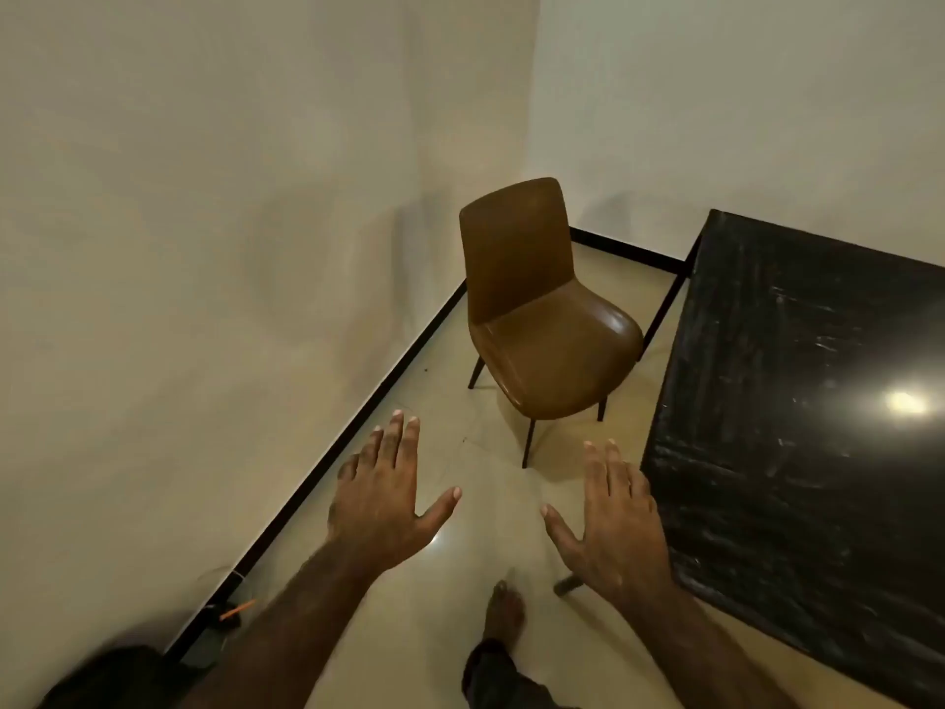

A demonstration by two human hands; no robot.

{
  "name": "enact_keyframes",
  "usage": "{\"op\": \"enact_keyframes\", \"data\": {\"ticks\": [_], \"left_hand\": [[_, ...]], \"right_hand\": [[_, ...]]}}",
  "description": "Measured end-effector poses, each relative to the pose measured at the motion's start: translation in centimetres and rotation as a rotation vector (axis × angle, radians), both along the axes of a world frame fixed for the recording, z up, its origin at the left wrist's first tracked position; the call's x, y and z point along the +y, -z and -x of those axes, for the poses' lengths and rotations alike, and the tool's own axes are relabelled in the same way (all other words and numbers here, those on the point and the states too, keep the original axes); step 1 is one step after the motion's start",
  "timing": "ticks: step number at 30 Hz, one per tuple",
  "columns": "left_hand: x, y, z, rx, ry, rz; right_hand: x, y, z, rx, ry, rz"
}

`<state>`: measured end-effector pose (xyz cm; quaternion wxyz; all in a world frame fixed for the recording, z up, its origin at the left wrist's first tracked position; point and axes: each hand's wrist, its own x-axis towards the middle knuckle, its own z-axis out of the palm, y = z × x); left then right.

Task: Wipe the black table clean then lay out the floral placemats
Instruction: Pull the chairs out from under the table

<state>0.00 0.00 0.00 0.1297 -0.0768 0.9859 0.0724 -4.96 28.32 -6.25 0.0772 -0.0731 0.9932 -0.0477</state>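
Head view shows me the black table [797, 411] at the right side, its glossy top bare with a light glare. My right hand [616, 524] hovers just beside the table's near left edge, fingers spread and flat, holding nothing. My left hand [386, 496], also spread and empty, is farther from the table, over the floor [460, 580]. A brown chair [537, 319] stands beside the table's left edge.

brown chair [537, 309], cream tiled floor [460, 555]

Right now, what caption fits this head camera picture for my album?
Two empty open hands, left and right, reach toward a brown leather chair beside the glossy black marble table.
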Motion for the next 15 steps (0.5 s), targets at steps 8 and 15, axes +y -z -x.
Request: {"op": "enact_keyframes", "data": {"ticks": [8, 15], "left_hand": [[-6.5, 3.6, 12.1, 0.079, -0.035, -0.001], [-11.0, 3.7, 25.0, 0.042, 0.001, 0.018]], "right_hand": [[-5.5, 0.1, 12.4, -0.076, -0.023, 0.056], [-9.7, 0.7, 23.7, -0.119, 0.002, 0.056]]}}
